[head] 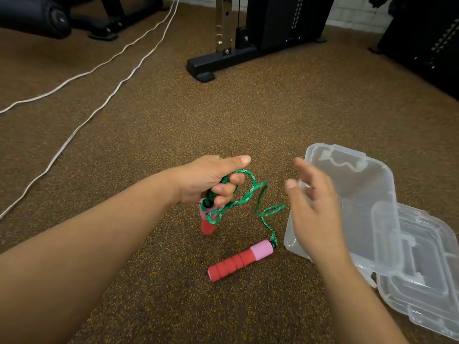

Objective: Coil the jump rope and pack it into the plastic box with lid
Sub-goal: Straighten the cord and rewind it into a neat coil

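While the clear box [352, 209] lies open on the floor beside its lid [427, 274], your left hand [211, 180] grips one handle [207, 223] wrapped in green rope [258, 202]. Your right hand [315, 209] hovers open and blurred, holding nothing. Trailing to the second handle [239, 263] on the floor, the loose rope could snag or uncoil if you lift quickly. Your fingers hide how many coils you hold.

On the floor [173, 125], the loose handle [240, 261] lies just left of the open box [360, 194]; the lid [422, 276] sits right of the box, tucked partly under it. Rope [260, 202] runs from the handle up into the left hand [211, 182], with the other handle [207, 223] hanging below that fist. Right hand [315, 207] is over the box's left edge
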